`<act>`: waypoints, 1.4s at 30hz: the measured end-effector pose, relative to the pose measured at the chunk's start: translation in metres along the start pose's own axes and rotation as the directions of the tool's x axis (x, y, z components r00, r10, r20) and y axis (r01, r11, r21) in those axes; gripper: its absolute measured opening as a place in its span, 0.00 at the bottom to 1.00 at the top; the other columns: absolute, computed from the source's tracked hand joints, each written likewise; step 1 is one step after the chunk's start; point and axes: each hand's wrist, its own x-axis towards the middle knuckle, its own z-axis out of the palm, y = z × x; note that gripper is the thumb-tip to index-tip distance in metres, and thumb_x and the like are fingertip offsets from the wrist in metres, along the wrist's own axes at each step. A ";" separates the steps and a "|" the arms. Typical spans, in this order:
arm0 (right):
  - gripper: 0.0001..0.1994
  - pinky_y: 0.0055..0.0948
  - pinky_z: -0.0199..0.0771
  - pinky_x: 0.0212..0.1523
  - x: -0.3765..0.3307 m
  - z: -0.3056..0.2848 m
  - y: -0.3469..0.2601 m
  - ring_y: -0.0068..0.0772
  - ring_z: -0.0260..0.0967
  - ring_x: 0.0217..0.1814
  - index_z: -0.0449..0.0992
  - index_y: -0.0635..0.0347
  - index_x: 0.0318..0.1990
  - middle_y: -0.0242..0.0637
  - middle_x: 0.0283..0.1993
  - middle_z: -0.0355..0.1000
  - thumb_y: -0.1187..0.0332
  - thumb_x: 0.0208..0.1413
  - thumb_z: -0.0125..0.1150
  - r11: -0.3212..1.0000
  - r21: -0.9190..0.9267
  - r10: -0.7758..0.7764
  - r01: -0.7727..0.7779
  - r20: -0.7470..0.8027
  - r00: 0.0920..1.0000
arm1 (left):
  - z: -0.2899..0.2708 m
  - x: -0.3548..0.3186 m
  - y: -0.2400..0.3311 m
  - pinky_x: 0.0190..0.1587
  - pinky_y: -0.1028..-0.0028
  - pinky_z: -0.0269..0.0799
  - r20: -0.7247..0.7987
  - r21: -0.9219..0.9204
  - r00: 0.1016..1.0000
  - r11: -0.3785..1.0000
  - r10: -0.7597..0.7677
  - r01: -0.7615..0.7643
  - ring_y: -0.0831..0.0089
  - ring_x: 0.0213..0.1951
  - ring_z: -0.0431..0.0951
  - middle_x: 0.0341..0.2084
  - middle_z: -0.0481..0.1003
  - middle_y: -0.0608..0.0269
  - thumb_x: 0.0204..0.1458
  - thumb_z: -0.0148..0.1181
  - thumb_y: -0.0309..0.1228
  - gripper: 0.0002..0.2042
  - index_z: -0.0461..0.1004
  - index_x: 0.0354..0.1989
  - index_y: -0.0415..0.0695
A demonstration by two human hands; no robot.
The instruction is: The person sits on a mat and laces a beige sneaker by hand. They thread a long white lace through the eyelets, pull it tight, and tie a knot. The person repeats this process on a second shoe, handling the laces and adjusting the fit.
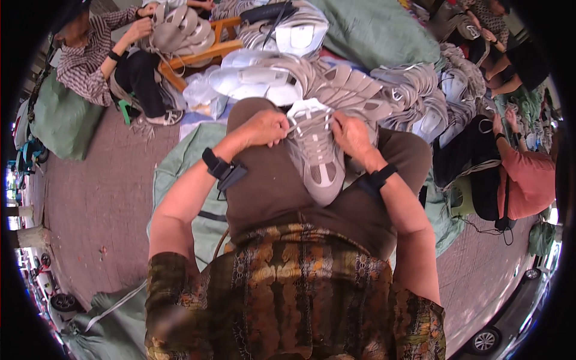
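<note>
A grey-beige sneaker (318,159) lies in my lap between my thighs, its toe pointing toward me. A light shoelace (308,124) crosses the upper part of its tongue. My left hand (271,128) is closed at the left side of the shoe opening, fingers pinching the lace. On the other side my right hand (353,135) is closed too, thumb and fingertips on the lace by the shoe's collar. The exact grip of the fingertips is partly hidden.
Piled shoe uppers (351,84) lie just beyond my knees. Behind them is a large green sack (378,30). A co-worker (90,60) sits at the far left by a wooden stool (225,45); another in a salmon shirt (528,177) sits at the right.
</note>
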 end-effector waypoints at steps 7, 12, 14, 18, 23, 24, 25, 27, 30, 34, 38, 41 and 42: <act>0.08 0.50 0.68 0.33 0.001 -0.001 -0.002 0.57 0.70 0.31 0.73 0.59 0.37 0.51 0.26 0.72 0.66 0.53 0.52 0.999 -0.036 0.023 -0.022 0.029 0.999 | 0.002 -0.009 -0.004 0.28 0.69 0.68 -0.219 0.365 0.963 0.928 0.160 -0.071 0.70 0.22 0.72 0.17 0.72 0.60 0.47 0.52 0.27 0.06 0.73 0.28 0.38; 0.06 0.47 0.68 0.31 0.002 -0.001 -0.004 0.57 0.70 0.30 0.71 0.61 0.36 0.53 0.24 0.70 0.70 0.53 0.55 1.000 -0.015 -0.005 0.005 -0.006 1.000 | 0.002 -0.015 0.000 0.31 0.64 0.67 -0.254 0.483 0.947 0.874 0.197 -0.052 0.58 0.25 0.73 0.19 0.72 0.54 0.46 0.52 0.27 0.05 0.73 0.27 0.39; 0.06 0.47 0.68 0.31 0.002 -0.003 -0.004 0.57 0.70 0.30 0.71 0.61 0.36 0.53 0.24 0.70 0.70 0.53 0.55 1.000 -0.005 -0.011 0.011 -0.010 1.000 | 0.002 -0.018 0.004 0.32 0.63 0.67 -0.281 0.505 0.939 0.863 0.196 -0.029 0.57 0.26 0.73 0.18 0.72 0.54 0.46 0.52 0.28 0.05 0.73 0.27 0.40; 0.06 0.47 0.67 0.31 0.002 -0.005 -0.009 0.57 0.70 0.30 0.71 0.61 0.36 0.53 0.25 0.70 0.70 0.53 0.55 1.000 -0.004 -0.009 0.009 0.001 1.000 | 0.002 -0.024 0.004 0.32 0.63 0.67 -0.298 0.546 0.935 0.837 0.194 0.001 0.58 0.27 0.73 0.19 0.72 0.55 0.47 0.52 0.28 0.05 0.73 0.28 0.41; 0.06 0.47 0.67 0.31 0.001 -0.005 -0.006 0.56 0.70 0.30 0.71 0.60 0.36 0.51 0.25 0.71 0.70 0.53 0.55 1.000 -0.008 -0.017 0.017 0.010 1.000 | -0.003 -0.028 0.002 0.31 0.62 0.67 -0.271 0.494 0.956 0.869 0.112 0.038 0.56 0.27 0.73 0.20 0.72 0.54 0.47 0.51 0.28 0.05 0.72 0.28 0.40; 0.05 0.47 0.67 0.31 0.001 -0.005 -0.006 0.56 0.70 0.30 0.71 0.60 0.36 0.51 0.25 0.71 0.70 0.53 0.55 1.000 -0.009 -0.016 0.017 0.014 1.000 | -0.003 -0.029 0.002 0.32 0.62 0.67 -0.271 0.485 0.958 0.873 0.093 0.053 0.55 0.27 0.73 0.21 0.72 0.54 0.47 0.51 0.27 0.05 0.72 0.28 0.40; 0.05 0.47 0.67 0.31 0.000 -0.005 -0.005 0.56 0.70 0.30 0.71 0.60 0.36 0.51 0.25 0.71 0.70 0.53 0.55 1.000 -0.007 -0.018 0.018 0.006 1.000 | -0.002 -0.029 0.002 0.32 0.61 0.67 -0.314 0.524 0.931 0.852 0.185 0.008 0.55 0.28 0.73 0.22 0.72 0.54 0.48 0.50 0.27 0.05 0.72 0.30 0.40; 0.05 0.48 0.67 0.31 -0.001 -0.005 -0.003 0.57 0.70 0.31 0.71 0.61 0.35 0.51 0.25 0.71 0.70 0.53 0.55 1.000 -0.005 -0.021 0.021 -0.010 1.000 | 0.003 -0.029 0.003 0.33 0.61 0.67 -0.382 0.605 0.848 0.793 0.368 -0.071 0.54 0.29 0.72 0.24 0.71 0.54 0.48 0.50 0.26 0.06 0.71 0.33 0.41; 0.05 0.48 0.67 0.30 -0.007 -0.011 -0.004 0.56 0.70 0.31 0.70 0.61 0.34 0.51 0.25 0.71 0.70 0.53 0.55 1.000 -0.022 -0.016 0.016 0.027 1.000 | 0.009 -0.034 0.017 0.35 0.60 0.67 -0.381 0.625 0.781 0.761 0.495 -0.177 0.53 0.33 0.72 0.28 0.71 0.53 0.48 0.50 0.25 0.08 0.70 0.37 0.41; 0.03 0.46 0.68 0.28 -0.034 -0.031 -0.019 0.55 0.70 0.31 0.70 0.60 0.32 0.49 0.25 0.70 0.71 0.52 0.55 0.989 -0.006 -0.148 0.150 0.123 0.981 | 0.028 -0.035 0.002 0.36 0.58 0.70 -0.267 0.579 0.797 0.751 0.542 -0.317 0.53 0.34 0.74 0.27 0.72 0.55 0.46 0.52 0.25 0.05 0.70 0.33 0.45; 0.08 0.44 0.70 0.32 -0.072 -0.043 -0.028 0.53 0.70 0.33 0.70 0.60 0.36 0.46 0.29 0.70 0.70 0.49 0.59 0.954 -0.052 -0.229 0.296 0.513 0.827 | 0.040 -0.046 0.008 0.34 0.62 0.69 -0.071 0.401 0.915 0.852 0.396 -0.338 0.56 0.29 0.74 0.25 0.74 0.55 0.50 0.51 0.26 0.06 0.71 0.36 0.41; 0.14 0.44 0.71 0.37 -0.092 -0.046 -0.037 0.51 0.71 0.36 0.67 0.60 0.40 0.43 0.31 0.71 0.69 0.46 0.62 0.958 -0.166 -0.091 0.232 0.594 0.800 | 0.048 -0.055 0.006 0.33 0.63 0.68 -0.008 0.357 0.963 0.900 0.269 -0.249 0.59 0.28 0.74 0.22 0.73 0.56 0.51 0.50 0.26 0.06 0.71 0.36 0.40; 0.16 0.44 0.70 0.39 -0.098 -0.048 -0.039 0.49 0.71 0.36 0.67 0.59 0.41 0.42 0.30 0.71 0.69 0.45 0.63 0.946 -0.179 -0.131 0.272 0.556 0.821 | 0.050 -0.058 0.004 0.33 0.63 0.68 -0.005 0.355 0.963 0.901 0.268 -0.249 0.59 0.28 0.74 0.22 0.73 0.56 0.51 0.50 0.26 0.06 0.71 0.36 0.40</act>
